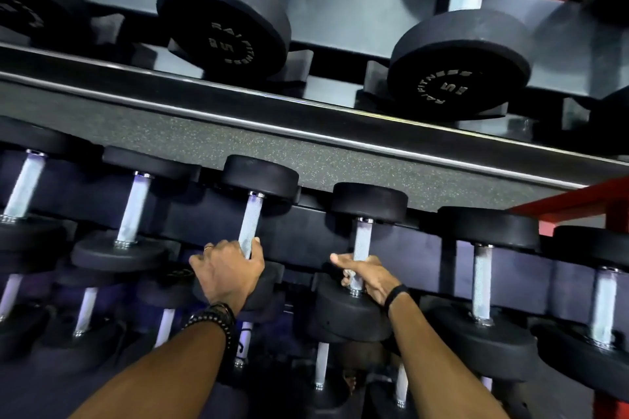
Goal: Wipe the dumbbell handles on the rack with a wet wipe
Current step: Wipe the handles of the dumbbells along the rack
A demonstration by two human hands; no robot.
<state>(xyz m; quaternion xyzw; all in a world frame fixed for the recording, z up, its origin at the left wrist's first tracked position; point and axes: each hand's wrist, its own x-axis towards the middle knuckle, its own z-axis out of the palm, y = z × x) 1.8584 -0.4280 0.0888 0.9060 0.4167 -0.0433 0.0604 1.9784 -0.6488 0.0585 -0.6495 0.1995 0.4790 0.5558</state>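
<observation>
Black round-headed dumbbells with knurled silver handles lie in rows on a dark rack (306,133). My left hand (231,272) grips the lower end of one middle-row dumbbell handle (250,221). My right hand (366,274) curls round the lower end of the neighbouring dumbbell handle (361,238), thumb stuck out to the left. No wet wipe shows in either hand; the palms are hidden.
Two large dumbbells marked 5 (235,27) (459,78) sit on the upper shelf. More dumbbells fill the middle row left (132,207) and right (483,282), and a lower row sits beneath my arms. A red frame (578,204) stands at the right.
</observation>
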